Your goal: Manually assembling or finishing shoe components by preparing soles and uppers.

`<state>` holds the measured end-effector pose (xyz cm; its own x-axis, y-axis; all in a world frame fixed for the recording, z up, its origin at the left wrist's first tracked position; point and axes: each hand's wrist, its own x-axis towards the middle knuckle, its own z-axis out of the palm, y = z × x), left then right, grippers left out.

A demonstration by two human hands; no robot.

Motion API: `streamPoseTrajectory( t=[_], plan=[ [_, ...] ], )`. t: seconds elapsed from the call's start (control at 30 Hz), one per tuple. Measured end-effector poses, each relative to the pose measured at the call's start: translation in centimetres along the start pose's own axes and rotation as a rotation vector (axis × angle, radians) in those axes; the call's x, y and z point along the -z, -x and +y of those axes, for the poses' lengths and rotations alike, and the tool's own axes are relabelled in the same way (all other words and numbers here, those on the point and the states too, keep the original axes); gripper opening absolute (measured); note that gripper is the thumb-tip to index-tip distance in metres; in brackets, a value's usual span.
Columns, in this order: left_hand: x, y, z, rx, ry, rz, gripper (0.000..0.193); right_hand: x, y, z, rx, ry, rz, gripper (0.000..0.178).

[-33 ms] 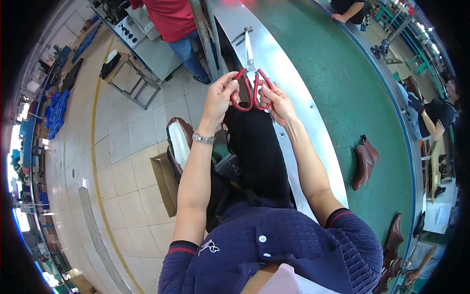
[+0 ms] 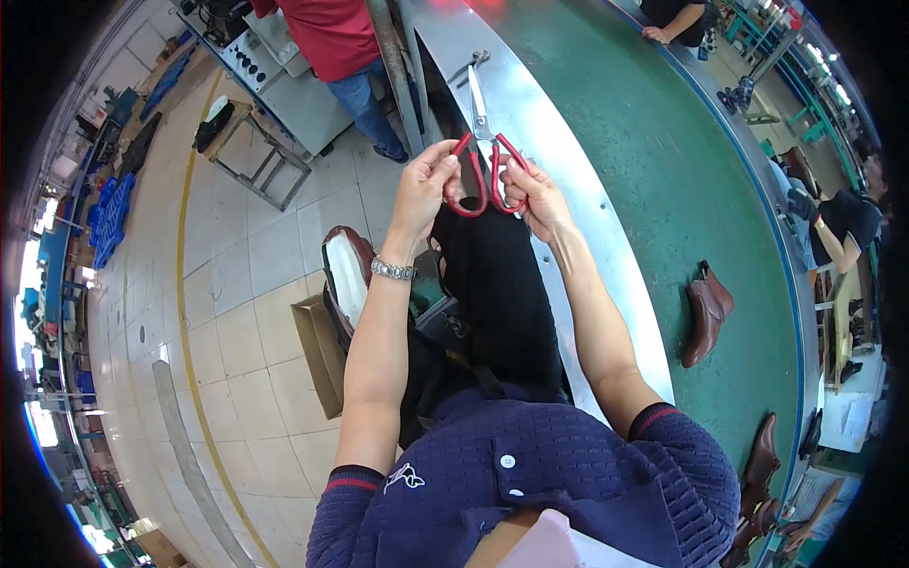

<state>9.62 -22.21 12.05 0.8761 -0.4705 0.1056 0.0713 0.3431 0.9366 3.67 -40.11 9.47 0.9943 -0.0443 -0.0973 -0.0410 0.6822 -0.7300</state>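
Upper centre, my left grip [image 2: 425, 189] and right grip [image 2: 542, 197] each clasp one side of these red-handled scissors [image 2: 482, 123], apparently for balanced control!

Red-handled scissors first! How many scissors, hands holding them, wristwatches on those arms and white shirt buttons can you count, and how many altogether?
Red-handled scissors: 1
Hands (left hand, right hand): 2
Wristwatch: 1
White shirt buttons: 2
Total: 6
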Motion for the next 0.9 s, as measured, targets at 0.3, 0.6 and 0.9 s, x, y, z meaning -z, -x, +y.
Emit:
streamPoseTrajectory(
  t=[0.3, 0.6, 0.9],
  plan=[
    [2.1, 3.3, -0.1, 0.124, -0.51, -0.105, 0.024, 4.6, 1.7, 0.4, -0.042, 0.515, 0.095, 0.022],
    [1.1, 5.8, -1.2, -0.104, -0.955, 0.108, 0.033, 4.4, 2.5, 1.7, -0.044, 0.369, 0.208, 0.024],
    [1.0, 8.5, -1.3, -0.024, -0.838, 0.234, 0.028, 4.0, 1.9, 2.6, -0.001, 0.362, 0.205, 0.026]
  ],
)
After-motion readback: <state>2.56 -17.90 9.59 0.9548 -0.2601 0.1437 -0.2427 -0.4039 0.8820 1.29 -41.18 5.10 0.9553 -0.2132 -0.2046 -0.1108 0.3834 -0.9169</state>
